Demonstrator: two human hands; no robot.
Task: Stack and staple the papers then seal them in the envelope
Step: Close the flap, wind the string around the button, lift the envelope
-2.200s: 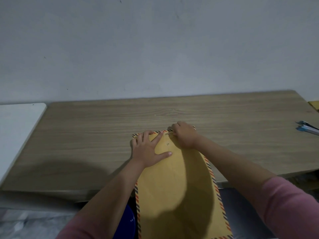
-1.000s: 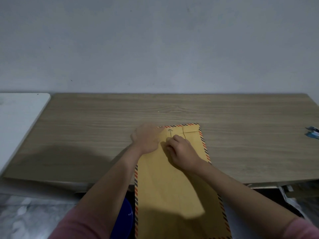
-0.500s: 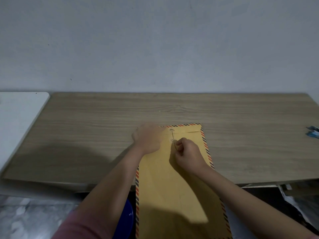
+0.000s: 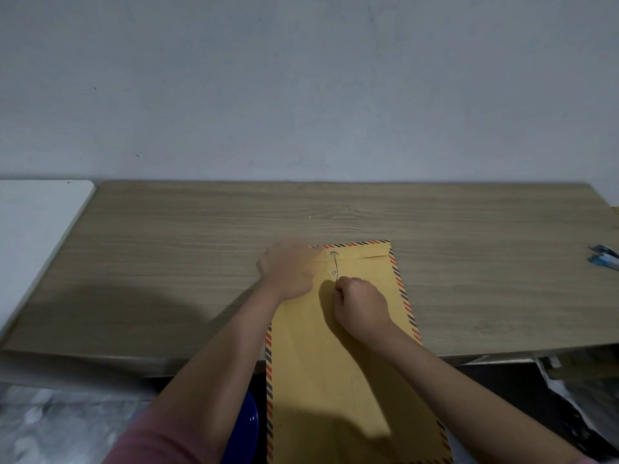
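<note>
A long yellow-brown envelope (image 4: 335, 373) with a red and dark striped border lies lengthwise over the wooden desk's (image 4: 201, 249) front edge, its flap folded down at the far end. Two round buttons sit on it, one on the flap (image 4: 332, 253) and one just below (image 4: 334, 271). A thin dark string (image 4: 335, 267) runs from the upper button down past the lower one. My right hand (image 4: 361, 304) pinches the string's end just below the lower button. My left hand (image 4: 289, 272) presses flat on the envelope's top left corner. No papers show.
A blue stapler (image 4: 604, 261) lies at the desk's right edge. A white table (image 4: 37, 229) adjoins the desk on the left. A blue stool (image 4: 246, 426) shows under my left forearm, and clutter (image 4: 576, 390) sits on the floor at the lower right.
My right hand left the flap's top edge, took the string and drew it toward me, from the upper button down past the lower one. My left hand shifted to the top left corner.
</note>
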